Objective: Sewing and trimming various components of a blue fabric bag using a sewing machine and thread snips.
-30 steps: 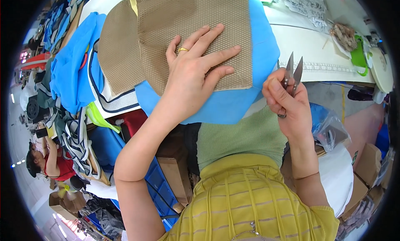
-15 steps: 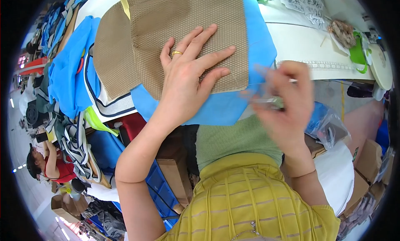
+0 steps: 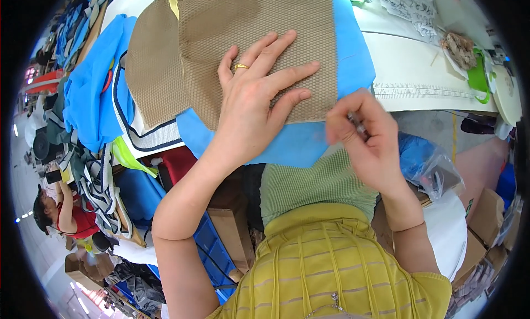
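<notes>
My left hand (image 3: 255, 101), with a ring on one finger, lies flat with fingers spread on a brown textured fabric panel (image 3: 298, 21). A yellow strip (image 3: 172, 3) shows along the seam of that panel. Under it lies a light blue fabric sheet (image 3: 353, 57), which sticks out on the right and along the near edge. Just off the panel's near right corner, my right hand (image 3: 371, 148) is curled round a small shiny metal tool (image 3: 358, 123). The fingers cover most of the tool, so its kind is hidden; the fingertips are blurred.
A printed ruler scale (image 3: 430, 89) runs along the white table's right side. Crumpled blue fabric (image 3: 96, 81) and white mesh with dark trim (image 3: 146, 137) lie at left. Green scissors handles (image 3: 478, 76) lie far right. Another person (image 3: 69, 214) stands at far left.
My right hand has drawn in and turned, its fingers now curled more closely round the metal tool. My left hand keeps its place on the panel; the whole view has shifted slightly.
</notes>
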Motion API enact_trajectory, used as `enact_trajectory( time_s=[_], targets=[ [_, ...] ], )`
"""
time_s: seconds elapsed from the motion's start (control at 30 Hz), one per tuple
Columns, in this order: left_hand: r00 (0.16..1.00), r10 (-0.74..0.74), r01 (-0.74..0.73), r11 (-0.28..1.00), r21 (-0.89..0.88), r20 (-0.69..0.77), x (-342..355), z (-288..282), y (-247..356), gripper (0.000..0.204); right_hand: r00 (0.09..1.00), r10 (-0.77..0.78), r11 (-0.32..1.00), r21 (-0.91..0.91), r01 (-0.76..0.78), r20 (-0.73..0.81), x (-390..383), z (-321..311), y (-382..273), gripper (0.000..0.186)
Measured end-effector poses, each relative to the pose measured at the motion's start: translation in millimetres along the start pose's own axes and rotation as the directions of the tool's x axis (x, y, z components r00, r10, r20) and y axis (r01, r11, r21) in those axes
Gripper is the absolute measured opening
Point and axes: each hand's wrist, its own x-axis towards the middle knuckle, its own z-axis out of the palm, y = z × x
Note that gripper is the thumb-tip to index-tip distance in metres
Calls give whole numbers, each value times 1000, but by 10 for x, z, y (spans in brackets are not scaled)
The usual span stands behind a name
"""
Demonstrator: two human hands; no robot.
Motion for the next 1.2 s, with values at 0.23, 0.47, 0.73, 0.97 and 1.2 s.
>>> enact_trajectory(
  time_s=[0.23,0.47,0.73,0.97,1.2],
  targets=[
    [1000,-17,17,1000,22,3,-1,-17,-16,36,997,35,984,176,-22,-74,-118,-604,-344,3],
    [1000,-11,11,1000,5,-10,19,-11,-3,32,988,-151,804,-578,142,33,-77,-358,-168,43],
    [1000,-22,22,1000,8,1,6,-6,-13,33,983,-176,809,-560,179,58,-37,-240,-56,32],
    [1000,-11,11,1000,8,-9,8,-14,-7,31,949,-240,957,-117,267,203,41,-203,-97,17],
    [1000,-6,6,999,36,-1,14,14,15,33,989,137,982,140,-127,-61,-13,-205,-103,9]
  ],
)
